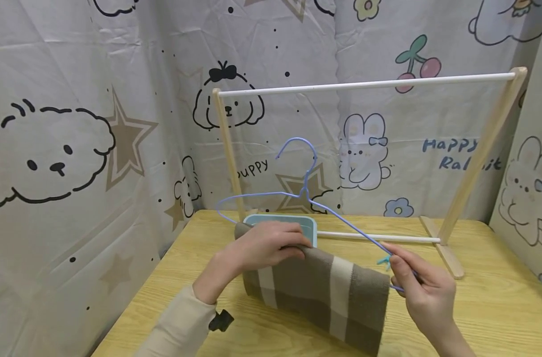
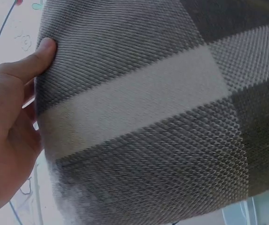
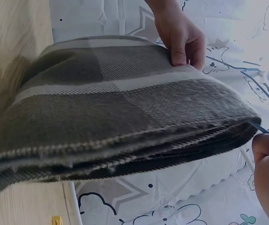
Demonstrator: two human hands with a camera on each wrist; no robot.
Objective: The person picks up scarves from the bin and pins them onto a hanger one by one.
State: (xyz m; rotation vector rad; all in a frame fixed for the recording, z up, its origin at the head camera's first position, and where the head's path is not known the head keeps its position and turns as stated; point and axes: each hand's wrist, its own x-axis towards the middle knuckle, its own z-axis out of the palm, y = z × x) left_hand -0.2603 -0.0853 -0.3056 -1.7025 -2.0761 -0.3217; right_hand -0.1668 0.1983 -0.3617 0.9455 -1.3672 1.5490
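A folded plaid scarf (image 1: 304, 292) in brown and cream hangs over the lower bar of a thin blue-purple clothes hanger (image 1: 342, 218), above the wooden table. My left hand (image 1: 271, 243) pinches the scarf's top fold near its left part; in the left wrist view the thumb (image 2: 45, 49) lies on the near side, with the other fingers behind the cloth. My right hand (image 1: 429, 290) grips the hanger's right corner, just past the scarf's end. In the right wrist view, the scarf's stacked layers (image 3: 125, 161) show at that end. The hanger's hook points up, its lower bar mostly hidden by the scarf.
Behind the hanger stands a wooden rack (image 1: 476, 153) with a white top rail (image 1: 364, 85) and a white lower rail. A light blue plastic bin (image 1: 280, 218) sits at the table's back. Near my right hand lies a small teal clip (image 1: 384, 261). Printed curtains enclose the table.
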